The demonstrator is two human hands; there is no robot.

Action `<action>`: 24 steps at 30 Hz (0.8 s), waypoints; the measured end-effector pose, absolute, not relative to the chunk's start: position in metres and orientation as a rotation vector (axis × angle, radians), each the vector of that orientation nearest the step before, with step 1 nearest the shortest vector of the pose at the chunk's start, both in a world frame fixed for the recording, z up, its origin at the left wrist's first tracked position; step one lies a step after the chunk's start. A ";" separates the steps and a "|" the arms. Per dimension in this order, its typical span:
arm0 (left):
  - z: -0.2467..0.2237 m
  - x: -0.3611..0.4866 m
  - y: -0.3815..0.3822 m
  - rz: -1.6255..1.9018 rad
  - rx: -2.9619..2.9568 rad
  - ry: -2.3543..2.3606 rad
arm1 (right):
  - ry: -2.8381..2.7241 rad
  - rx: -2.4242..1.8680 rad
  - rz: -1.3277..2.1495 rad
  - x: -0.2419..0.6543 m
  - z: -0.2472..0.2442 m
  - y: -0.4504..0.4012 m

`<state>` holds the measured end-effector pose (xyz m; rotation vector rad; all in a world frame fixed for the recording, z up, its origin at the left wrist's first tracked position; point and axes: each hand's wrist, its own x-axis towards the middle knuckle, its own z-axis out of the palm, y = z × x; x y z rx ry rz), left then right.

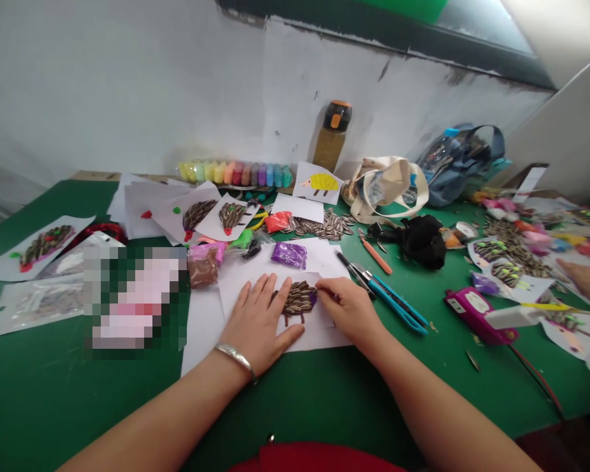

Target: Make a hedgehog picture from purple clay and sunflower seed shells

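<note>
My left hand [260,321] lies flat with fingers spread on a sheet of white paper [324,335], just left of a hedgehog figure [295,298] made of striped sunflower seeds with brown clay legs. At the figure's right end, my right hand [347,308] has thumb and forefinger pinched together beside a patch of purple clay [313,299]. Whatever sits between those fingertips is too small to make out. A packet of purple clay [289,255] rests just above the hands, with a packet of brown clay [203,269] to the left.
Loose sunflower seeds [324,225] are heaped behind the paper. Blue tweezers [398,305] and an orange-handled tool [376,254] lie to the right, near a magenta device [479,314]. A bottle [332,137] stands by the wall. Another person's hand [587,278] shows at far right.
</note>
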<state>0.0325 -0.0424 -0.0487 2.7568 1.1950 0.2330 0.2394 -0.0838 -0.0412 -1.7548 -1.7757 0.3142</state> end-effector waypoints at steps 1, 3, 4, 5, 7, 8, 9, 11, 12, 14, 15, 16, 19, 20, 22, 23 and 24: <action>-0.049 0.032 -0.043 0.236 2.754 1.192 | -1.765 -1.753 0.304 0.240 -0.042 -0.084; -0.049 0.033 -0.043 0.246 2.750 1.190 | -1.764 -1.749 0.268 0.240 -0.044 -0.084; -0.049 0.033 -0.043 0.253 2.749 1.190 | -1.774 -1.746 0.241 0.239 -0.045 -0.084; -0.049 0.033 -0.043 0.257 2.747 1.190 | -1.793 -1.742 0.212 0.239 -0.045 -0.084; -0.049 0.033 -0.043 0.261 2.744 1.192 | -1.845 -1.733 0.153 0.238 -0.045 -0.084; -0.049 0.033 -0.043 0.260 2.743 1.193 | -1.871 -1.727 0.130 0.238 -0.045 -0.084; -0.049 0.033 -0.043 0.258 2.742 1.195 | -1.892 -1.722 0.114 0.238 -0.045 -0.085; -0.049 0.033 -0.043 0.250 2.744 1.196 | -1.918 -1.707 0.100 0.238 -0.044 -0.085; -0.048 0.033 -0.043 0.245 2.745 1.196 | -1.927 -1.700 0.097 0.239 -0.044 -0.085; -0.048 0.033 -0.043 0.236 2.746 1.198 | -1.950 -1.694 0.095 0.240 -0.043 -0.086; -0.048 0.033 -0.043 0.233 2.746 1.200 | -1.965 -1.694 0.092 0.241 -0.043 -0.086; -0.048 0.033 -0.043 0.233 2.746 1.203 | -1.981 -1.694 0.089 0.241 -0.043 -0.086; -0.048 0.033 -0.044 0.240 2.747 1.210 | -2.021 -1.693 0.079 0.243 -0.043 -0.086; -0.048 0.033 -0.044 0.243 2.746 1.210 | -2.028 -1.692 0.075 0.243 -0.043 -0.086; -0.049 0.033 -0.044 0.249 2.745 1.206 | -2.036 -1.695 0.071 0.244 -0.043 -0.086; -0.049 0.033 -0.044 0.251 2.744 1.203 | -2.040 -1.694 0.072 0.244 -0.043 -0.087; -0.049 0.033 -0.044 0.252 2.744 1.200 | -2.047 -1.692 0.074 0.244 -0.043 -0.087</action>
